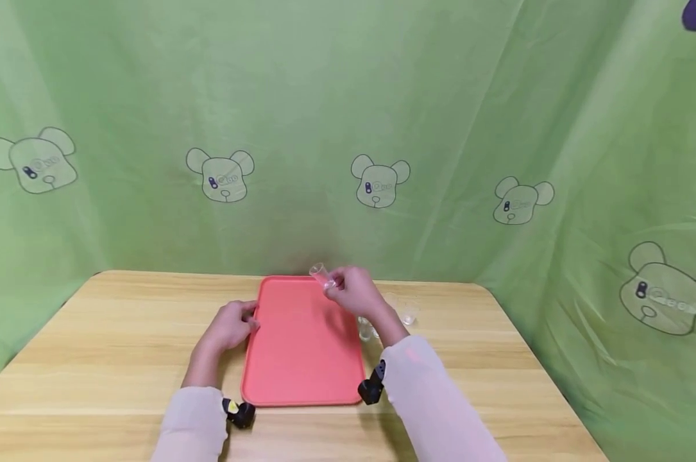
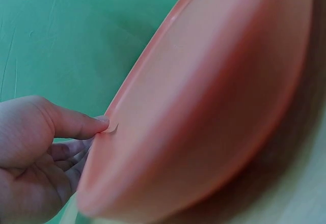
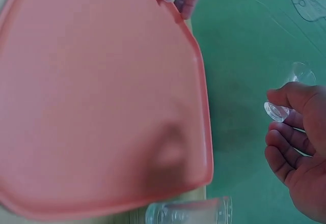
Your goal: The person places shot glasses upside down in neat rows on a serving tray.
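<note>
A pinkish-red rectangular tray [image 1: 301, 350] lies on the wooden table. My left hand [image 1: 230, 325] pinches its left rim; the left wrist view has the thumb [image 2: 84, 126] on the rim's inner side and the other fingers at the outside. Over the tray's far right part, my right hand [image 1: 356, 292] holds a small clear glass [image 1: 320, 274] near its thick base, between thumb and fingers. That glass is tilted, its mouth toward the far left. In the right wrist view its base [image 3: 277, 112] shows beside the thumb.
Several clear glasses [image 1: 409, 314] stand to the right of the tray, partly hidden behind my right forearm. One glass [image 3: 188, 212] shows close to the tray's edge in the right wrist view. A green curtain [image 1: 301, 224] hangs behind the wooden table [image 1: 122, 333].
</note>
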{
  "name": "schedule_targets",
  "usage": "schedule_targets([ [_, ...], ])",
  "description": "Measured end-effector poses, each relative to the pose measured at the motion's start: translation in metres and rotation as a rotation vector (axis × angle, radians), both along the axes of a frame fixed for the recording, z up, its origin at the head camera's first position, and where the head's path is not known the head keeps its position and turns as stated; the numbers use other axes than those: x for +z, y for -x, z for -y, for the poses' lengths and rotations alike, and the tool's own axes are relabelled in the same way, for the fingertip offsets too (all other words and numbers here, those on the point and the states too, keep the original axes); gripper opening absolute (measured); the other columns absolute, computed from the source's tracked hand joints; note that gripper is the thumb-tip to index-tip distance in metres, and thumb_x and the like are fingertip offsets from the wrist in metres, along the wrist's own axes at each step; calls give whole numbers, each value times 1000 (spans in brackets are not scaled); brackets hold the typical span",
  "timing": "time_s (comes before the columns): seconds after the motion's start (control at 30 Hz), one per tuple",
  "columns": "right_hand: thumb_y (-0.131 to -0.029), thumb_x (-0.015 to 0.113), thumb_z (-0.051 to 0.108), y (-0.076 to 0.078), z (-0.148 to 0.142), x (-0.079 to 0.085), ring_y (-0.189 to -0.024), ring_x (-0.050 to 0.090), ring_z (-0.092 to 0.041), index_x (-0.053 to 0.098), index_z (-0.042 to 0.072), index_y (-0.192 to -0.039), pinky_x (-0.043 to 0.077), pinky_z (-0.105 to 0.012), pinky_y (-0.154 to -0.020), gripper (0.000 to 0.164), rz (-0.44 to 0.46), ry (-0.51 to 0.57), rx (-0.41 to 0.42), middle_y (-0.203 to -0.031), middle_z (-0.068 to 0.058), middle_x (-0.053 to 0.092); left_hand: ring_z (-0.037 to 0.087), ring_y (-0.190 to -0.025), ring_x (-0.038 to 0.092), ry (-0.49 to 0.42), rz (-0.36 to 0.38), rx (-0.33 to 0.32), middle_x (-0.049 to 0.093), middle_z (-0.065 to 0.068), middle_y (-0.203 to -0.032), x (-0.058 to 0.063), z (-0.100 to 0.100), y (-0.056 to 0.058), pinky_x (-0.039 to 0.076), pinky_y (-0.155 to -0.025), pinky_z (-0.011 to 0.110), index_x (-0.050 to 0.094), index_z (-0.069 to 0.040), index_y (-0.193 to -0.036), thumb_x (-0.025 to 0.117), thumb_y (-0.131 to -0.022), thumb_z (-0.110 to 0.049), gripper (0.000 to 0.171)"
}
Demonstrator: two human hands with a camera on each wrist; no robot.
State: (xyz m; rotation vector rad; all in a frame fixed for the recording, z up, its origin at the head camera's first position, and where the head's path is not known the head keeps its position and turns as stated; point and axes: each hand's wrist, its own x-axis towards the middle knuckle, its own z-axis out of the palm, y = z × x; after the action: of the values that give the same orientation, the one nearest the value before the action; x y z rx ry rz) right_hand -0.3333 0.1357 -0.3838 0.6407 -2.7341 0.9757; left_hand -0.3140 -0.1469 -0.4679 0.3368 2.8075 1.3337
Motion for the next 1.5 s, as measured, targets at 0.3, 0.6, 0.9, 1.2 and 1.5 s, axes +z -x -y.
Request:
schedule_targets([
  [0.3,-86,71,10,4,29,-4,-67,53,-11,75,1,-95,46,-25,-62,13,25,-81,34,-75,-1,63,20,-78,60,10,-15,-4,67,8,-86,-3,6,-3,51,-74,35,57,9,-139,66,-91,3,50],
  [0.6,-86,71,12,6,51,-12,-62,45,-10,69,5,-85,38,-23,-58,8,5,-188,81,-69,3,55,21,-81,62,4,-5,7,69,10,-90,-3,9,-3,53,-76,36,57,9,-139,66,-91,3,50],
  [0.9,-90,65,10,3,69,-23,-61,43,-10,59,11,-77,38,-24,-60,14,81,-187,36,-69,4,50,22,-83,62,3,3,17,68,11,-90,-2,7,-2,53,-78,38,55,9,-141,66,-91,3,51],
  [1.2,-91,64,6,2,74,-30,-67,49,-11,60,10,-81,41,-25,-64,11,71,-132,26,-73,2,54,22,-83,62,-17,22,10,68,12,-92,1,4,0,54,-75,35,55,8,-141,65,-92,3,50],
  [1.5,-92,65,1,1,82,-41,-77,55,-12,63,8,-85,45,-26,-72,10,74,-53,40,-79,3,60,21,-81,61,-29,27,7,68,11,-90,1,3,1,54,-74,34,55,9,-141,64,-91,4,51],
])
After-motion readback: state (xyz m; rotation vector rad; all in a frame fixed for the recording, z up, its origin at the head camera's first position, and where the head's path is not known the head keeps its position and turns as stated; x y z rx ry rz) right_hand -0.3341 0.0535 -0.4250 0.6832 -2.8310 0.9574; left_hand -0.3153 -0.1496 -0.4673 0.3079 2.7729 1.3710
